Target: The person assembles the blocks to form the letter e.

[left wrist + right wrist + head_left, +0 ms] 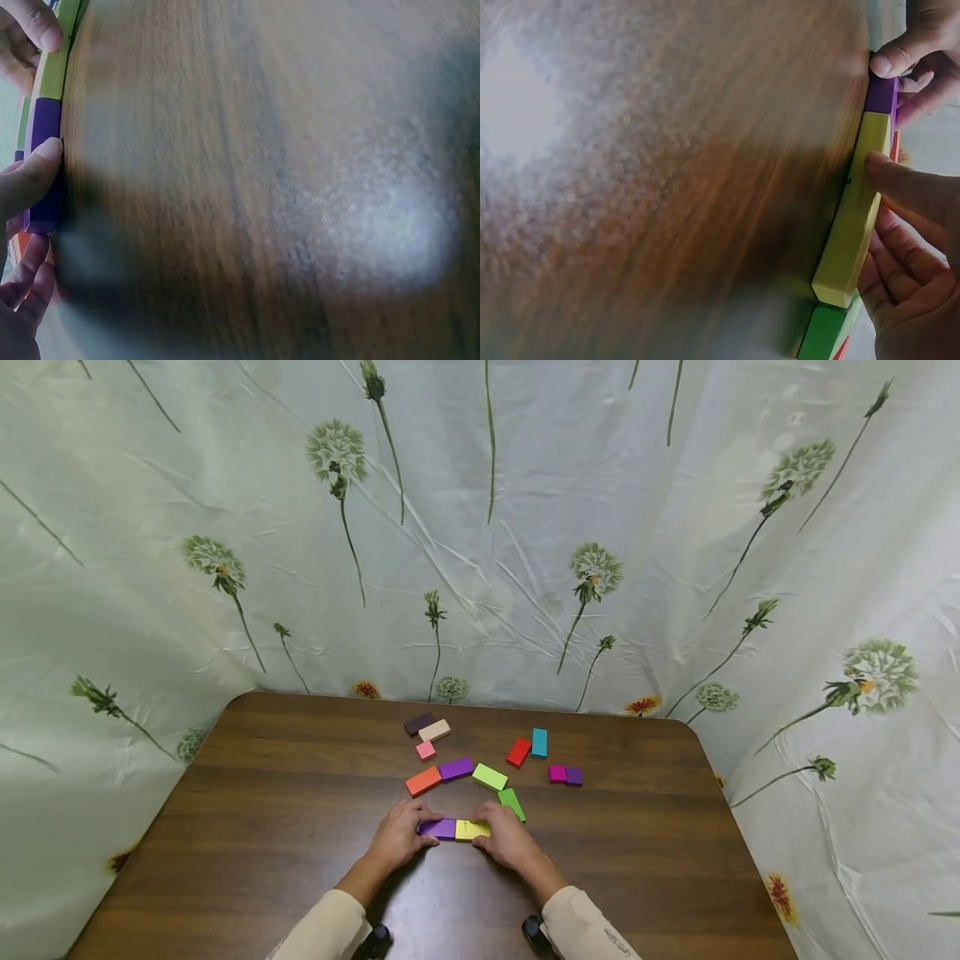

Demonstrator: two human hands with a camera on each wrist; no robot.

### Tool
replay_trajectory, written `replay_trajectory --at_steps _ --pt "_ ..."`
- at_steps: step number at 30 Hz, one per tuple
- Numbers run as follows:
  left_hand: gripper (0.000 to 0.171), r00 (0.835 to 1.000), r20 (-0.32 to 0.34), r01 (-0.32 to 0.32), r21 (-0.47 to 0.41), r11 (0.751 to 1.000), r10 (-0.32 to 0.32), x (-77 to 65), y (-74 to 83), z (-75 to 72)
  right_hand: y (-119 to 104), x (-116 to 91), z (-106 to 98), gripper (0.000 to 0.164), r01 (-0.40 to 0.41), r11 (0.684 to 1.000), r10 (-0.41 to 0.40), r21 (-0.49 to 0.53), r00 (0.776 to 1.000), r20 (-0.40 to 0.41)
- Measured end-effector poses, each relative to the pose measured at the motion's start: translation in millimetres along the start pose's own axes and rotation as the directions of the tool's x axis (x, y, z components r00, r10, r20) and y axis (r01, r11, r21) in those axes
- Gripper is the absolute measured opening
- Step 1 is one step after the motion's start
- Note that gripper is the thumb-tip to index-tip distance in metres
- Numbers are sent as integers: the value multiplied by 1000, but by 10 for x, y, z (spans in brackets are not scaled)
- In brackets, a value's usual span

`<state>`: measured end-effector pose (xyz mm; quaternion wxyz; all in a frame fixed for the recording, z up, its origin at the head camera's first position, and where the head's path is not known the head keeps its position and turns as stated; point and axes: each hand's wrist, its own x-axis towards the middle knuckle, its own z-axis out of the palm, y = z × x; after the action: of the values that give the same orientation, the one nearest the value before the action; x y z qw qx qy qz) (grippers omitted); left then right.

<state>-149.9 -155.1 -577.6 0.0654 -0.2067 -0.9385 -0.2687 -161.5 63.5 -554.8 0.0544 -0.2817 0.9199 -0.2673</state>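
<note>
Near the middle of the table, a purple block (438, 829) and a yellow block (471, 831) lie end to end in a straight row. My left hand (397, 837) pinches the purple block between the thumb on its near side and fingers on its far side. On the other end, my right hand (513, 840) pinches the yellow block (855, 202) the same way, thumb along its near face. The two blocks meet end to end in the left wrist view, purple block (45, 127) against yellow. A green block (512, 804) sits just beyond my right fingers.
Behind the hands, orange (423, 782), purple (456, 769) and light green (490, 777) blocks form an arc. Farther back lie dark (418, 723), beige (434, 731) and pink (425, 751) blocks. Red (518, 752), teal (539, 743) and magenta (557, 774) blocks lie to the right. A floral curtain (480, 527) hangs behind.
</note>
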Motion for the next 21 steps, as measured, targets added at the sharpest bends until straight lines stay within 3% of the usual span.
replay_trajectory --at_steps 13,21 --pt "33 999 47 7 67 998 -11 -12 96 -36 -46 15 -12 26 -55 998 55 -30 998 -5" --pt "33 1000 22 -20 65 998 18 -19 113 -37 -58 18 -8 26 -77 997 77 5 997 -16"
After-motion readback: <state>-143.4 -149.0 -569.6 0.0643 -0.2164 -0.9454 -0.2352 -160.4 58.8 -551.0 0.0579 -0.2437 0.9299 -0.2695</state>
